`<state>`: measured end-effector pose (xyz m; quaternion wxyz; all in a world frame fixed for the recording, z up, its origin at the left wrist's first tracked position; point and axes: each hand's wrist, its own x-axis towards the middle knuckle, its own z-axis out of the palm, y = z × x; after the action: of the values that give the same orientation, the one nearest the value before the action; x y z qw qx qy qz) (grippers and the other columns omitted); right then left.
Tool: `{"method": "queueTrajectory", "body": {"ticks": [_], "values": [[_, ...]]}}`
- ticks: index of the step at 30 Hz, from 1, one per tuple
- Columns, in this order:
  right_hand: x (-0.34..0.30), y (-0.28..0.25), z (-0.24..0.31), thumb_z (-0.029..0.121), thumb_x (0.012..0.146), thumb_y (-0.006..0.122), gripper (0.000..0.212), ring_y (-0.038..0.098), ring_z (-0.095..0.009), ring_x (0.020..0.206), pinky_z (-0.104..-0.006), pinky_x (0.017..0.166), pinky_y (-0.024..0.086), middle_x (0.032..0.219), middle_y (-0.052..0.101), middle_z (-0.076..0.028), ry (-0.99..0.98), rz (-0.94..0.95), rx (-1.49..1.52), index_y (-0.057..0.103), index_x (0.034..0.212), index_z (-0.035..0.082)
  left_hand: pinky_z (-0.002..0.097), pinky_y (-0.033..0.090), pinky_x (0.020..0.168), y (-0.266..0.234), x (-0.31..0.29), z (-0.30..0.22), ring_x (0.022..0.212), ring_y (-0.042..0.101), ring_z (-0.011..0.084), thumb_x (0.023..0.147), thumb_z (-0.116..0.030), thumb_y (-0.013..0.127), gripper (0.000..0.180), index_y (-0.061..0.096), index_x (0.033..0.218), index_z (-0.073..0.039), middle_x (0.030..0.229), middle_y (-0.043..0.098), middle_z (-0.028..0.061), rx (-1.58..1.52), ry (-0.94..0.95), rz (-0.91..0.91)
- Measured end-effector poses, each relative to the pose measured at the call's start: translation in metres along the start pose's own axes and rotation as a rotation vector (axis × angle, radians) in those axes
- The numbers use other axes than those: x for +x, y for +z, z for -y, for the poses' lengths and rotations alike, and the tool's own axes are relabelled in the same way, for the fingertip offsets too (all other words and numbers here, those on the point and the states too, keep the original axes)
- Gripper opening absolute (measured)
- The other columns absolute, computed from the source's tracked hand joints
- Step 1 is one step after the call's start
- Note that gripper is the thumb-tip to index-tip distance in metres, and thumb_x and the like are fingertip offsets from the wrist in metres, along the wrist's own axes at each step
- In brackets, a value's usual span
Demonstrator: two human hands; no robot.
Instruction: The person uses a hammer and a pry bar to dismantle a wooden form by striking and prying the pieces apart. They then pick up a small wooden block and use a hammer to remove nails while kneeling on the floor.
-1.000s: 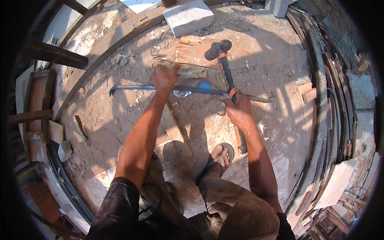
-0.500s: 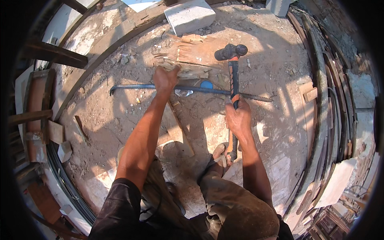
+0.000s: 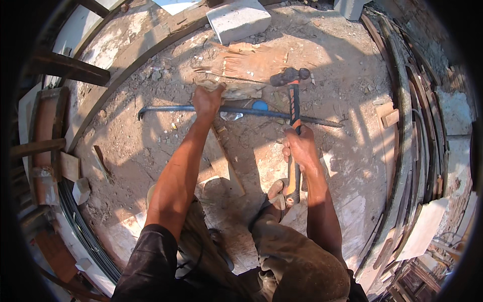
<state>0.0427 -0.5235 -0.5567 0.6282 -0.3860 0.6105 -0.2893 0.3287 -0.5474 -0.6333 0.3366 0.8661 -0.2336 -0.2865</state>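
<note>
My right hand [image 3: 302, 147] is wrapped round the orange and black handle of a ball-peen hammer [image 3: 295, 106], whose dark head points away from me. My left hand [image 3: 208, 102] grips the left end of a rough, splintered piece of wood [image 3: 243, 91] close to the ground; its fingertips are partly hidden. Just nearer than that wood, a blue pry bar [image 3: 173, 108] lies across the ground, passing under or behind my left wrist and the hammer handle. A blue round disc [image 3: 260, 105] rests against the bar.
Beyond the wood lies a splintered thin board [image 3: 251, 61], and farther off a pale block [image 3: 239, 22]. A long curved-looking beam [image 3: 141, 48] edges the far left. Stacked timber strips [image 3: 402, 116] line the right. A narrow wood strip [image 3: 225, 163] lies before my feet.
The hammer head has come down slightly toward me, and my right hand has shifted a little with it. My left hand and the wood look nearly unmoved.
</note>
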Motion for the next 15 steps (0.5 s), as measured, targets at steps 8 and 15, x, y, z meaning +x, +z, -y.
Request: {"method": "queueTrajectory", "body": {"ticks": [8,15], "values": [[-0.042,-0.014,-0.011,0.020,0.099,0.064,0.019,0.050,-0.011,0.049,-0.0298,0.040,0.042,0.067,0.050,0.000,0.330,0.249,0.077,0.049,0.099,0.009,0.0224,0.058,0.052,-0.007,0.033,0.046,0.067,0.068,0.0172,0.095,-0.027,0.069,0.034,0.067,0.109,0.004,0.084,0.068,0.0113,-0.777,-0.336,0.278],[-0.037,-0.051,-0.044,0.019,0.095,0.065,0.019,0.055,-0.016,0.051,-0.0353,0.044,0.046,0.065,0.055,-0.006,0.157,-0.006,-0.147,0.057,0.092,0.002,0.0171,0.058,0.050,-0.016,0.043,0.049,0.064,0.065,0.0139,0.106,-0.015,0.048,0.025,0.065,0.118,-0.001,0.081,0.064,0.0064,-1.211,-0.589,0.666]]}}
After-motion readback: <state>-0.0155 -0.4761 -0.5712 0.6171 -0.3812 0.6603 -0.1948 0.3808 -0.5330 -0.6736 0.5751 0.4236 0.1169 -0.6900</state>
